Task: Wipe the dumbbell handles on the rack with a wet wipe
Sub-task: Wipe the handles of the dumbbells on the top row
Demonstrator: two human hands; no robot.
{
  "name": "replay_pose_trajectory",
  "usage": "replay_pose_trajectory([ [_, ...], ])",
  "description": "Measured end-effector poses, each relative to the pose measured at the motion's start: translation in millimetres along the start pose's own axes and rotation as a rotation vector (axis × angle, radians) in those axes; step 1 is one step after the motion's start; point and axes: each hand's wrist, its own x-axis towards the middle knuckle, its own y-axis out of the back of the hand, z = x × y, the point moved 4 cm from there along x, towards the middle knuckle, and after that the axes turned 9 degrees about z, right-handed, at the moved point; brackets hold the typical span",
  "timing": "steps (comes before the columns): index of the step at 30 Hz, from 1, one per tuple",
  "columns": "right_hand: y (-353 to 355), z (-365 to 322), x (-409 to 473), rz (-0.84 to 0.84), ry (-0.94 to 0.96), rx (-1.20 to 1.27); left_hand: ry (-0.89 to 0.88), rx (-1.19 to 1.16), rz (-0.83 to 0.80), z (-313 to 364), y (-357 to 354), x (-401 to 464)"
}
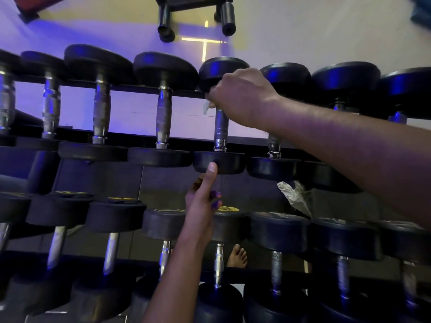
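Mostly hidden — wet wipe (206,107) under right hand (242,96) on handle (221,127).

right hand (240,94): reaching forward on an outstretched forearm, back of hand up, fingers curled round a handle with a wipe | left hand (203,201): raised from below, thumb straight and pressed on a weight's rim, other fingers loosely curled | 1 bare foot (237,256): on floor below

Definitely a gym: two-tier rack (140,139) packed with black rubber-headed dumbbells (163,108), bench legs (166,24) behind, bluish-purple lighting on the floor.
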Motion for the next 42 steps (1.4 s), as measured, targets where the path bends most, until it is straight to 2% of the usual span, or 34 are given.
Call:
replay_pose_trajectory([
  [5,8,1,1,-0.041,0.047,0.064,0.022,-0.012,0.032,2,-1,-2],
  [18,-6,-36,-4,-0.481,0.099,0.287,-0.018,0.023,0.016,3,-2,-1],
  [28,-9,-41,-12,-0.390,0.084,0.422,-0.054,0.040,0.067,8,1,1],
  [32,-12,-20,-18,-0.436,-0.077,0.711,-0.085,0.029,0.013,8,0,3],
  [38,-15,16,-82,-0.198,-0.551,1.285,-0.037,0.199,0.046,9,0,-6],
  [42,-16,23,-133,-0.102,-0.749,1.422,-0.113,0.357,-0.083,12,-19,-28],
])
